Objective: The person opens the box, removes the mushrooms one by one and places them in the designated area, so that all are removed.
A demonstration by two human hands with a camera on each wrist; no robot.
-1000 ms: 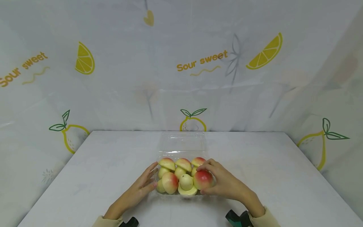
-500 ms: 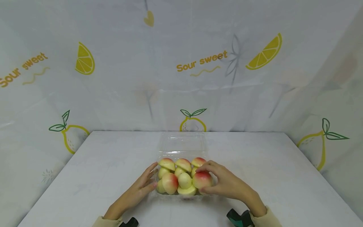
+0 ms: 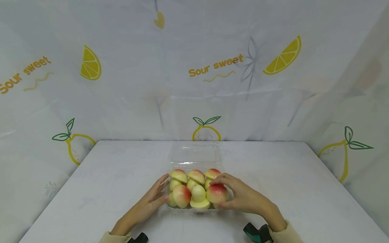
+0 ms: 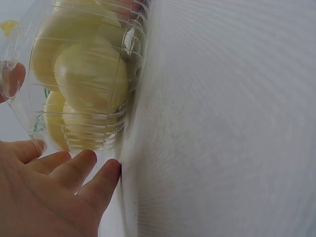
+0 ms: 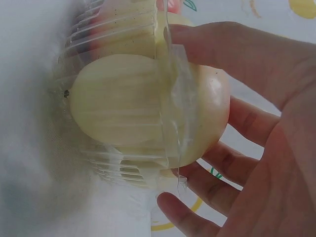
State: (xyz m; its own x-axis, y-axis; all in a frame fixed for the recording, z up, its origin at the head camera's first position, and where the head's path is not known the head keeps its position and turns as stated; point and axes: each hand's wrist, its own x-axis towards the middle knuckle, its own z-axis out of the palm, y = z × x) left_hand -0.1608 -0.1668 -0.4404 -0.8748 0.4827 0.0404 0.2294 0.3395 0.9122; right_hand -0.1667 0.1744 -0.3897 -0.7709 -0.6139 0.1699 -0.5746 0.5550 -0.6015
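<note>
On the table, a clear plastic clamshell box (image 3: 194,209) holds several mushroom-shaped pieces with red-and-yellow domed caps and pale round stems. My right hand (image 3: 243,196) curls its fingers and thumb round the cap of the front right piece (image 3: 217,193); the right wrist view shows its pale stem (image 5: 116,98) down inside the box wall. Beside it lies a front middle piece (image 3: 199,193) with its stem upward. My left hand (image 3: 149,202) stays at the box's left side, with fairly straight fingertips (image 4: 88,156) right at the ribbed wall and the thumb at the rim.
The box's clear lid (image 3: 195,152) lies folded back behind it. A white table (image 3: 121,168) stretches to both sides, and a lemon-printed cloth (image 3: 133,101) hangs behind its far edge. Dark wrist devices (image 3: 257,233) sit near both cuffs.
The front right piece has tilted and shifted slightly left with my right hand. The front middle piece has been nudged a little left too. My left hand has barely moved.
</note>
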